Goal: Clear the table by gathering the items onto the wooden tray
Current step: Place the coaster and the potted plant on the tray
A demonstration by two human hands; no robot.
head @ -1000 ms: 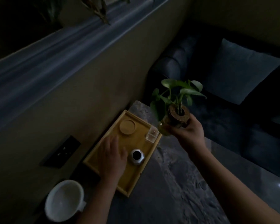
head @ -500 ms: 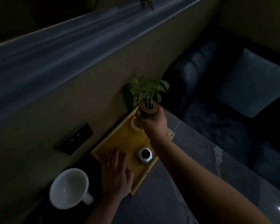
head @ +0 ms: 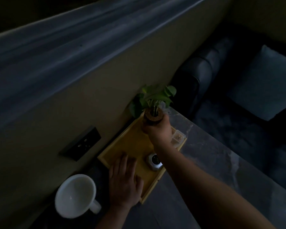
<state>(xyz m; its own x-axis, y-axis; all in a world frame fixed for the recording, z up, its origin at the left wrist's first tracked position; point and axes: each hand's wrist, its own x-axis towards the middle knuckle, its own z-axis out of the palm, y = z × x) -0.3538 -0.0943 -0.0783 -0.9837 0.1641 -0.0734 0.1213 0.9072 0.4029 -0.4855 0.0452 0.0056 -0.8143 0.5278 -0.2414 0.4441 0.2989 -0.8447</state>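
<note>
A wooden tray (head: 122,146) lies on the dark marble table against the wall. My right hand (head: 158,131) grips a small potted plant (head: 153,103) with green leaves and a cork-like collar, holding it over the tray's far end. My left hand (head: 124,180) lies flat, fingers spread, on the tray's near end. A silver faceted container (head: 153,161) stands on the tray beside my right forearm. A small clear box (head: 178,138) sits at the tray's right edge. The round coaster seen earlier is hidden behind my right hand.
A large white mug (head: 75,195) stands on the table left of the tray, handle toward me. A black wall socket (head: 80,143) is set in the wall. A dark sofa (head: 221,76) with a grey cushion (head: 262,81) lies beyond the table's (head: 221,162) far edge.
My right hand carried the plant from mid-air on the right to above the tray's far end. My left hand slid back toward the tray's near end.
</note>
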